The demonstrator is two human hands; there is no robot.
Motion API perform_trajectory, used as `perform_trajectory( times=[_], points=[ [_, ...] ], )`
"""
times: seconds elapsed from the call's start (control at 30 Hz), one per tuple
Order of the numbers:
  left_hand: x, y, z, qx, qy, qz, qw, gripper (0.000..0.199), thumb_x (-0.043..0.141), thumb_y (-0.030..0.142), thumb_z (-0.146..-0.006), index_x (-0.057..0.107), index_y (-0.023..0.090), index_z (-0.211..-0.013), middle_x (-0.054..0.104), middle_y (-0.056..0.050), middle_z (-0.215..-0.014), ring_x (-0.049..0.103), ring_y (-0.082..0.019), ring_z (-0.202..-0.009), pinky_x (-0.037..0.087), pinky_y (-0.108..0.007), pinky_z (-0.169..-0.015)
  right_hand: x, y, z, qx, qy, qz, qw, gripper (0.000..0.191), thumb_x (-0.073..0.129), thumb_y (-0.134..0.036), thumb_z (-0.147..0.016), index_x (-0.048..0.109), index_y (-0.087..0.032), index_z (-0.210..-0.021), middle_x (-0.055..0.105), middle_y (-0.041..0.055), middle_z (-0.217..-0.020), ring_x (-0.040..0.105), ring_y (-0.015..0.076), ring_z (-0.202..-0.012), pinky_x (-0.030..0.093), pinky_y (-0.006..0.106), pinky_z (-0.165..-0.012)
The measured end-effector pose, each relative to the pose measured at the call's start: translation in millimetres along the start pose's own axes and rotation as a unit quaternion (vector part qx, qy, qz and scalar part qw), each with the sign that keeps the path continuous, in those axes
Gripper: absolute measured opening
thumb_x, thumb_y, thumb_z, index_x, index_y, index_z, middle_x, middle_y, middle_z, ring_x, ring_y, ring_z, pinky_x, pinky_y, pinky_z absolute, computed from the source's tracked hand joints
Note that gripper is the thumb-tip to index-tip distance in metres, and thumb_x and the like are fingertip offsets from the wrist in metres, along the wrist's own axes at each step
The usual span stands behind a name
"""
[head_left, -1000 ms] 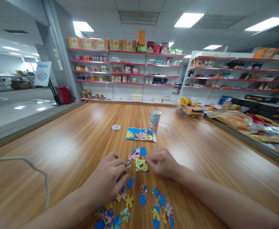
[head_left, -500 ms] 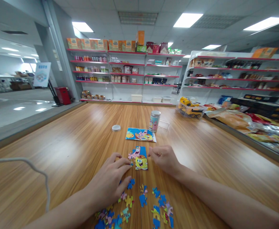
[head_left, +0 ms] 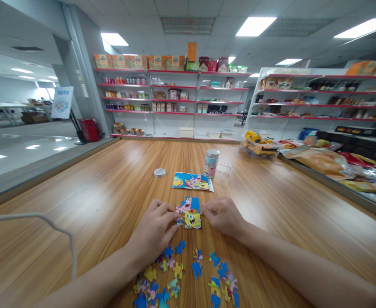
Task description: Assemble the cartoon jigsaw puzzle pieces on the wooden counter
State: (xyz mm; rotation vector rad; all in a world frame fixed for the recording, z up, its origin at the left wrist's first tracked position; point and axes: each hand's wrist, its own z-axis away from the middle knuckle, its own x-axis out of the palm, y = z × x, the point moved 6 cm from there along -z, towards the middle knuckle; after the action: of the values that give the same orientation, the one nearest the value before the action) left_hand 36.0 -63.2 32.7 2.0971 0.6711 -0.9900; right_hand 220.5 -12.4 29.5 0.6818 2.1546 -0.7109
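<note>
Wooden tabletop (head_left: 287, 205) stretches beside the curled right hand (head_left: 224, 214); left hand (head_left: 156, 225), pinch unclear, meets a puzzle piece's (head_left: 180, 221) edge.

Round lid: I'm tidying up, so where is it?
In the head view, the round lid lies on the table, just left of the picture sheet.

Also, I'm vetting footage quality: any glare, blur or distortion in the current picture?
In the head view throughout: pale glare patches on both sides of the wooden table; ceiling lights blown out to white; forearms look stretched toward the lower corners; loose puzzle pieces show slightly soft printing.
</note>
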Motion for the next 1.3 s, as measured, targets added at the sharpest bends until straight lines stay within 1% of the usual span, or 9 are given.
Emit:
perform_trajectory(
  times=[0.13,0.23,0.33,0.47,0.63,0.77,0.87,1.03,1.3],
  points=[
    [4.7,-4.5,-4.3,-0.028,-0.016,-0.004,0.999,0.013,0.066,0.014,-0.089,0.074,0.019,-0.098,0.065,-0.007,-0.097,0.049,-0.025,-0.096,0.048,-0.041,-0.086,1.3,0.3,0.1,0.009,-0.001,-0.008,1.0,0.045,0.047,-0.021,-0.088,0.03,-0.015,-0.048,0.041,-0.0024,-0.046,0.037,0.0069,-0.044,0.02,0.026,-0.049],
    [4.1,-2.0,-4.7,-0.015,-0.026,-0.014,0.999,0.01,0.068,0.017,-0.088,0.075,0.019,-0.095,0.066,-0.006,-0.096,0.049,-0.025,-0.095,0.047,-0.041,-0.085,0.9,1.7,-0.4,0.03,0.007,-0.015,0.999,0.047,0.048,-0.024,-0.089,0.028,-0.016,-0.047,0.038,-0.0025,-0.045,0.034,0.007,-0.043,0.02,0.027,-0.049],
    [3.4,-0.2,-4.2,0.001,-0.028,-0.016,0.999,0.013,0.063,0.018,-0.092,0.075,0.019,-0.096,0.066,-0.006,-0.097,0.049,-0.025,-0.095,0.047,-0.041,-0.085,0.8,2.2,-0.7,0.035,0.008,-0.019,0.999,0.046,0.048,-0.023,-0.088,0.028,-0.016,-0.047,0.037,-0.0028,-0.045,0.034,0.0071,-0.044,0.02,0.027,-0.05],
    [5.4,-4.1,-3.3,-0.013,-0.021,0.01,1.0,0.013,0.063,0.019,-0.092,0.075,0.021,-0.095,0.066,-0.005,-0.096,0.05,-0.023,-0.094,0.048,-0.038,-0.084,1.3,2.5,-0.8,0.025,0.009,-0.01,1.0,0.045,0.049,-0.021,-0.088,0.029,-0.016,-0.048,0.035,-0.0035,-0.045,0.031,0.0072,-0.044,0.018,0.027,-0.05],
    [6.7,-3.1,-1.9,0.004,-0.013,0.016,1.0,0.013,0.065,0.017,-0.09,0.075,0.022,-0.097,0.066,-0.006,-0.096,0.05,-0.024,-0.093,0.048,-0.038,-0.083,3.9,2.2,-1.2,0.021,-0.006,-0.016,1.0,0.04,0.05,-0.017,-0.086,0.032,-0.016,-0.049,0.037,-0.0034,-0.047,0.033,0.0077,-0.046,0.019,0.026,-0.05],
    [-1.7,0.3,-2.5,0.013,0.016,0.038,0.999,0.015,0.066,0.014,-0.087,0.072,0.02,-0.099,0.067,-0.006,-0.098,0.051,-0.024,-0.095,0.048,-0.039,-0.083,3.7,-2.0,-1.2,0.007,-0.016,-0.018,1.0,0.036,0.048,-0.014,-0.084,0.034,-0.016,-0.051,0.04,-0.0031,-0.05,0.035,0.0083,-0.048,0.02,0.026,-0.052],
    [-7.5,6.4,-3.1,0.044,0.035,0.057,0.997,0.018,0.058,0.012,-0.091,0.071,0.021,-0.1,0.068,-0.005,-0.1,0.051,-0.023,-0.094,0.048,-0.038,-0.082,1.3,-5.2,-1.1,-0.003,-0.008,-0.021,1.0,0.034,0.048,-0.012,-0.083,0.033,-0.016,-0.052,0.039,-0.0036,-0.051,0.034,0.0082,-0.049,0.02,0.026,-0.052],
    [-2.0,16.3,-0.6,0.074,-0.006,0.053,0.996,0.024,0.051,0.007,-0.092,0.071,0.018,-0.1,0.068,-0.005,-0.101,0.048,-0.023,-0.093,0.048,-0.037,-0.081,-4.0,-2.4,-0.5,0.012,0.039,-0.025,0.999,0.033,0.049,-0.012,-0.083,0.032,-0.017,-0.055,0.039,-0.0041,-0.053,0.033,0.0082,-0.051,0.02,0.025,-0.053],
    [1.9,19.5,1.8,0.071,-0.032,0.063,0.995,0.027,0.046,0.007,-0.095,0.07,0.017,-0.103,0.065,-0.006,-0.104,0.048,-0.023,-0.096,0.048,-0.037,-0.083,2.4,0.0,0.3,0.019,0.003,-0.019,1.0,0.033,0.05,-0.011,-0.081,0.032,-0.017,-0.053,0.036,-0.0051,-0.05,0.031,0.0076,-0.048,0.02,0.025,-0.052]
  ],
)
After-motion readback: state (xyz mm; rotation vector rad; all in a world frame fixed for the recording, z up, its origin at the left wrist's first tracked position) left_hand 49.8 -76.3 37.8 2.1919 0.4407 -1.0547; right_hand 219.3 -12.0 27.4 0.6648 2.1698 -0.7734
